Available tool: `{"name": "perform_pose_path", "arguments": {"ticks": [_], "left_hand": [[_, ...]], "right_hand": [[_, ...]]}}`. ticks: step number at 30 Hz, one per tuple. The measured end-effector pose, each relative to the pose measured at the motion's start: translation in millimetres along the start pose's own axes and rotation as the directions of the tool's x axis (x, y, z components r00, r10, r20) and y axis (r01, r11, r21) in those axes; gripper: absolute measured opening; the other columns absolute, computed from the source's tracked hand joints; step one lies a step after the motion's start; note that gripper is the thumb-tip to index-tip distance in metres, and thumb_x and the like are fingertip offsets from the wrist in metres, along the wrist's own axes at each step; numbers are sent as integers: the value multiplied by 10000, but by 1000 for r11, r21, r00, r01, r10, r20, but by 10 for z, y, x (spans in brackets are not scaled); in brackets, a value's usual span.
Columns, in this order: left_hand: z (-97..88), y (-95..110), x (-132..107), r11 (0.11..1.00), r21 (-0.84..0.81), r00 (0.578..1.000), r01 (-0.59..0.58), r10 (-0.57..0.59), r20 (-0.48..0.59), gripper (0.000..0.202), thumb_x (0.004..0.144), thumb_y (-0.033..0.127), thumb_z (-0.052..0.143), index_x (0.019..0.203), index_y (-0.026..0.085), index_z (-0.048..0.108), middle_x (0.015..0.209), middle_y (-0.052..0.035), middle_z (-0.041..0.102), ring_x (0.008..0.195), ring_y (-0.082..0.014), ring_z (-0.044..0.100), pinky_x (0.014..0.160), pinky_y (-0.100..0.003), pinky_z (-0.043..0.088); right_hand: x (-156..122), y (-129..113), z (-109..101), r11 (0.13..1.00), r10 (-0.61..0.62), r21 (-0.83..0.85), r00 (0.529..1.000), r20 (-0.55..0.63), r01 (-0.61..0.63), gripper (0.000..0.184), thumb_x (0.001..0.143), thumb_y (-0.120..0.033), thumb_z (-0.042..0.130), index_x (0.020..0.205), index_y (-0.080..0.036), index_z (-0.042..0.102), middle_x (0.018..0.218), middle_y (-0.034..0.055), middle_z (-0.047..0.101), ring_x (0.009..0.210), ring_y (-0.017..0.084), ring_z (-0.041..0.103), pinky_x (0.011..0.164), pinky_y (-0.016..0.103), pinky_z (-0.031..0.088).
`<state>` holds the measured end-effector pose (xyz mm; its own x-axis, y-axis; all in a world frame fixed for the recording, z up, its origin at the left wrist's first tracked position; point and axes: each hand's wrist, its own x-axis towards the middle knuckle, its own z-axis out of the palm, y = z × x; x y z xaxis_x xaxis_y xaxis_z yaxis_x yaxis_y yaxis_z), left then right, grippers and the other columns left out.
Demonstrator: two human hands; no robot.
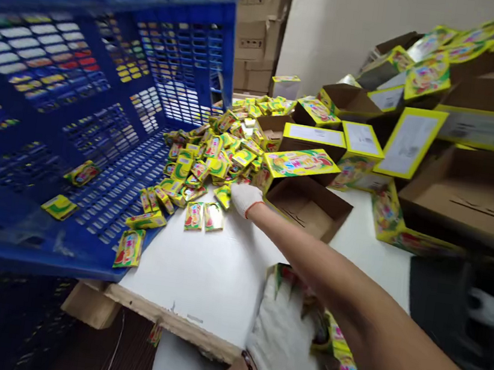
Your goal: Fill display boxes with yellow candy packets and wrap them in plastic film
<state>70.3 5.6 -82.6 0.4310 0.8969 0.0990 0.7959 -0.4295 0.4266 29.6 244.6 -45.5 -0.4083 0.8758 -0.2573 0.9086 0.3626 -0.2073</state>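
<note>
My right hand [245,198], in a white glove, reaches far forward to the near edge of a pile of small yellow packets [215,150] on the white table [218,266]. Its fingers are curled down onto a yellow packet [223,196] at the pile's edge. My left hand [285,342], also gloved and with a bead bracelet at the wrist, lies flat with fingers stretched over a yellow printed box [344,362] close to me. Packets show inside that box.
A big blue mesh crate [107,69] is tipped on its side at the left, with a few packets lying on its wall. Open yellow boxes [308,205] stand beyond my right hand; many more are heaped at the right [425,75]. Brown cartons [258,29] are stacked at the back.
</note>
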Motion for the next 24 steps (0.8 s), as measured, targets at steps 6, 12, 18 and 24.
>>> {"name": "perform_pose_path", "arguments": {"ticks": [6,12,18,24], "left_hand": [[-78,7,-32,997,72,999,-31,32,-12,629,858,547,615,1411,258,532,1455,-154,513,1411,-380,394,1158,-668,322],[-179,37,-18,988,146,998,-45,38,49,527,910,460,592,1376,218,553,1393,-168,578,1361,-399,463,1129,-751,250],[-487,143,358,892,-443,991,87,-123,-53,564,940,428,535,1422,148,452,1346,-160,613,1180,-269,618,1018,-465,503],[-680,359,753,881,-464,995,91,-56,87,271,914,318,542,1107,166,657,1056,-67,727,947,-193,662,848,-321,528]], "right_hand": [[-925,659,-404,775,-10,623,989,-149,102,803,818,-173,616,1525,-252,244,1007,35,709,778,169,692,721,290,587],[-2316,1543,-408,249,64,968,997,-39,22,669,718,-173,642,1346,-236,421,660,-88,554,453,83,549,403,171,486],[-2802,1627,5,142,198,989,977,-79,51,462,793,-285,639,1206,-196,453,894,14,651,630,134,643,557,273,578],[-2964,1723,-182,883,-12,391,846,-533,259,354,816,-206,642,1166,-160,627,1165,121,645,1117,263,573,1003,431,439]]}}
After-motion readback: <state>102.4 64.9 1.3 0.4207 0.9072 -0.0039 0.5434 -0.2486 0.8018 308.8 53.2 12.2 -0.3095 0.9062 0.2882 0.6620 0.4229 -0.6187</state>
